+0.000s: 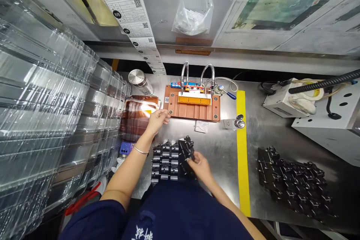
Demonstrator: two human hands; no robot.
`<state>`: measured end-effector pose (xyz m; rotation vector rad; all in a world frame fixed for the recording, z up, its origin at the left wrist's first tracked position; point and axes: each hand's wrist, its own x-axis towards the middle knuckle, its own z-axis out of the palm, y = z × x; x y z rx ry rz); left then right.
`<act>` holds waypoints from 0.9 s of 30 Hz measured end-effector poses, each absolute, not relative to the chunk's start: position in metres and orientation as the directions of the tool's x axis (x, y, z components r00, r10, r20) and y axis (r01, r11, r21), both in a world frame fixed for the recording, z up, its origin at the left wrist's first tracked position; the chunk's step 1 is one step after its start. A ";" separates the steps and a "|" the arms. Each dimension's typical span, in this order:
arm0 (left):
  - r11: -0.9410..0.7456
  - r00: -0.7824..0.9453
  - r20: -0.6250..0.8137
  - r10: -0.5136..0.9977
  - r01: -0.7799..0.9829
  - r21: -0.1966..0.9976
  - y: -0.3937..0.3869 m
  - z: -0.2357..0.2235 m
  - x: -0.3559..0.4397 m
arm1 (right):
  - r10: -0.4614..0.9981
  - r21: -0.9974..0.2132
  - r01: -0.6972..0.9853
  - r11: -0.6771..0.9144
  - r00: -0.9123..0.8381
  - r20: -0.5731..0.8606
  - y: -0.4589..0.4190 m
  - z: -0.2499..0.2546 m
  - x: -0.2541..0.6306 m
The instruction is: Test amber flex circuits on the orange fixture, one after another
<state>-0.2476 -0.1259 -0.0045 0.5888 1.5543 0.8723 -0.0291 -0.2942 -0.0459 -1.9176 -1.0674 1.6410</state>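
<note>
My right hand grips the edge of a black plastic part, a dark piece with small knobs and ribs. That part sits at the right end of rows of similar black parts laid out close to my body. Beside the lower left corner of a brown fixture block, my left hand has its fingers pinched together; whatever they may hold is too small to make out. On the block rests a white and orange bar between two bendable metal tubes.
Stacked clear plastic trays rise along the left. A jar and a purple phone stand nearby. Right of the yellow tape lie more black parts and a white machine. A small bottle is beside the tape.
</note>
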 end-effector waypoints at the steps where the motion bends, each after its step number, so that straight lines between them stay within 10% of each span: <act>1: 0.564 -0.179 -0.567 0.804 -0.072 0.823 -0.130 -0.003 -0.245 | 0.798 -0.746 0.330 -0.579 0.043 -0.601 -0.282 -0.040 -0.022; 5: 0.081 -0.174 -0.021 0.984 0.343 0.936 -0.142 0.001 -0.222 | 0.999 -0.663 0.749 -0.012 -0.011 -0.030 -0.208 -0.010 -0.005; 8: -0.334 0.088 0.367 0.926 0.644 0.688 -0.144 -0.005 -0.203 | 0.943 -0.406 0.857 0.317 -0.240 0.228 -0.161 -0.009 -0.016; 14: -0.423 0.370 0.222 0.902 0.858 0.292 -0.132 -0.037 -0.193 | 0.889 -0.313 0.840 0.444 -0.370 0.269 -0.139 -0.055 -0.034; 19: -0.435 0.400 0.178 0.899 0.861 0.263 -0.098 -0.052 -0.198 | 0.929 -0.365 0.864 0.347 -0.263 0.260 -0.107 -0.053 0.023; 27: -0.425 0.396 0.154 0.905 0.851 0.308 -0.080 -0.061 -0.198 | 0.987 0.033 0.995 -0.097 0.100 -0.122 -0.042 -0.023 0.103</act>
